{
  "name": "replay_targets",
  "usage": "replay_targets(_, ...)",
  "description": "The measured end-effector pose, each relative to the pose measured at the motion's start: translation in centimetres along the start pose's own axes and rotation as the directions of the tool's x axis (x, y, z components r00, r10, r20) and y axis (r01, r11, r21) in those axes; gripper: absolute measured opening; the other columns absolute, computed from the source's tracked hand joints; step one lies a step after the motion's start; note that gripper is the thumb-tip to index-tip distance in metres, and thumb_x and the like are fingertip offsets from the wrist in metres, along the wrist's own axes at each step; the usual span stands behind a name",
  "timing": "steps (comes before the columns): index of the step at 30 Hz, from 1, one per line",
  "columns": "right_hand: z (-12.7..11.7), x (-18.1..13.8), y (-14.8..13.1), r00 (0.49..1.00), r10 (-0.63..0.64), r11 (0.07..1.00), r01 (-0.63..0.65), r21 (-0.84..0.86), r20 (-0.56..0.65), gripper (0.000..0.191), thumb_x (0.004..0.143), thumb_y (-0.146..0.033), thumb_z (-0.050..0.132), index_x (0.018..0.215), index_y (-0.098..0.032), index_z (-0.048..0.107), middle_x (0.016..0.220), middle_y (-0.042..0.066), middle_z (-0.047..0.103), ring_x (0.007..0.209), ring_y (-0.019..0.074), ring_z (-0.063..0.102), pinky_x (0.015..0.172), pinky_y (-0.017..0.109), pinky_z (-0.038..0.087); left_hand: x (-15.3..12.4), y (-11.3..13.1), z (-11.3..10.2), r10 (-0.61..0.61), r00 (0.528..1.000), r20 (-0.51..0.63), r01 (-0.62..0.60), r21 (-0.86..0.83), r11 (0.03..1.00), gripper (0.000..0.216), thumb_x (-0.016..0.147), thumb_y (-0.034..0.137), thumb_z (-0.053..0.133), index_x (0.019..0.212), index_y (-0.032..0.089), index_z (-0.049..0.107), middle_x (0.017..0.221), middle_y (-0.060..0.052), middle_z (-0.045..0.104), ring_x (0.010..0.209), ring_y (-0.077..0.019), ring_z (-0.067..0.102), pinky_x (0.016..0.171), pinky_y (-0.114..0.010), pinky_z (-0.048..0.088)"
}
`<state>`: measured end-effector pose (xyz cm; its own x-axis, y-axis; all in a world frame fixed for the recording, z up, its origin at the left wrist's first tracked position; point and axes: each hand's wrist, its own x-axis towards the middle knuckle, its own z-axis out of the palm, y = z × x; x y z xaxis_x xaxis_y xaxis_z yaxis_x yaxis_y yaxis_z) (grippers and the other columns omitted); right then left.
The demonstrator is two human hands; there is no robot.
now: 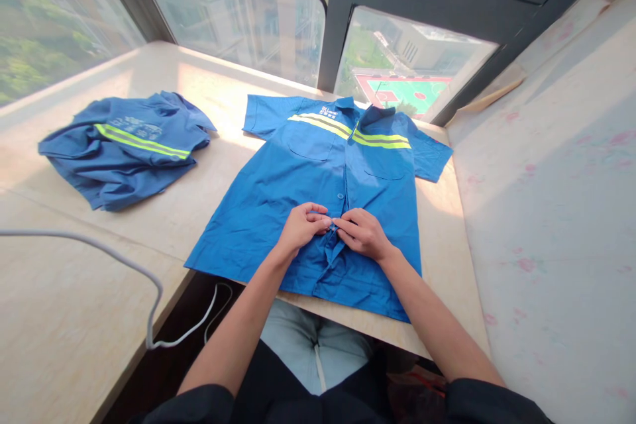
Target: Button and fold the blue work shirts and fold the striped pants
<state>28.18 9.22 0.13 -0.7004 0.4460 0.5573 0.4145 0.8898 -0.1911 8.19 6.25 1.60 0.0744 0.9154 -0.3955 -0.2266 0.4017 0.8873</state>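
A blue short-sleeved work shirt (263,192) lies spread front side up, its collar toward the window. Yellow and grey reflective bands cross its chest, above two pockets. Both hands meet at the lower front opening. My left hand (304,228) pinches the edge of the placket with thumb and fingers. Close against it, my right hand (365,233) grips the other edge, fingertips almost touching the left ones. What sits between the fingertips is mostly hidden. Just above the hands, a button (340,196) shows on the placket. Below them the front edges hang apart and folded.
A second blue work shirt (129,152) with a yellow band lies crumpled to the left on the pale sill (209,179). A white cable (124,258) loops down at the left front. Windows (248,13) stand behind, and a flowered wall (541,212) borders the right.
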Motion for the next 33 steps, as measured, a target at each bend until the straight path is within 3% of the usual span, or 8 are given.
replay_targets(11, 0.5, 0.0, 0.2, 0.999, 0.023, 1.0, -0.023, 0.012, 0.037, 0.021, 0.097, -0.021, 0.049, 0.106, -0.017, 0.068, 0.087, 0.009, 0.064, 0.083, 0.0216, 0.058, 0.075, 0.036, 0.049, -0.3, 0.0, 0.4, 0.044, 0.997, -0.061, -0.045, -0.006, 0.999, 0.042, 0.055, 0.029, 0.089, 0.088, 0.013, 0.069, 0.072, -0.003, 0.074, 0.064, -0.0149, 0.068, 0.065, -0.027, 0.056)
replay_targets(18, 0.9, -0.1, 0.4, 0.995, 0.044, 0.999, -0.045, 0.011, 0.095, 0.024, 0.1, -0.024, 0.045, 0.107, -0.017, 0.066, 0.09, 0.01, 0.064, 0.085, 0.0222, 0.057, 0.076, 0.036, 0.048, -1.4, -0.7, 0.7, 0.142, 0.988, -0.058, -0.136, 0.105, 0.985, 0.042, 0.059, 0.02, 0.085, 0.097, 0.014, 0.069, 0.09, -0.007, 0.075, 0.084, -0.0179, 0.07, 0.083, -0.032, 0.057)
replay_targets(24, 1.0, -0.1, 0.4, 0.989, 0.051, 0.999, -0.053, 0.008, 0.138, 0.025, 0.101, -0.024, 0.042, 0.107, -0.017, 0.065, 0.092, 0.011, 0.064, 0.086, 0.0226, 0.055, 0.078, 0.036, 0.046, -2.3, -1.8, 2.4, 0.322, 0.933, -0.161, -0.249, 0.357, 0.9, 0.034, 0.067, 0.008, 0.072, 0.099, 0.015, 0.068, 0.098, -0.007, 0.073, 0.087, -0.0174, 0.069, 0.081, -0.03, 0.057)
replay_targets(33, 1.1, -0.1, 0.4, 0.99, 0.033, 0.999, -0.031, -0.015, 0.137, 0.023, 0.102, -0.023, 0.043, 0.103, -0.017, 0.065, 0.089, 0.01, 0.063, 0.084, 0.0214, 0.054, 0.076, 0.033, 0.043, -2.4, -2.5, 3.2, 0.445, 0.868, -0.219, -0.307, 0.469, 0.828, 0.03, 0.07, 0.003, 0.061, 0.096, 0.016, 0.068, 0.091, -0.005, 0.074, 0.083, -0.0169, 0.071, 0.077, -0.028, 0.058)
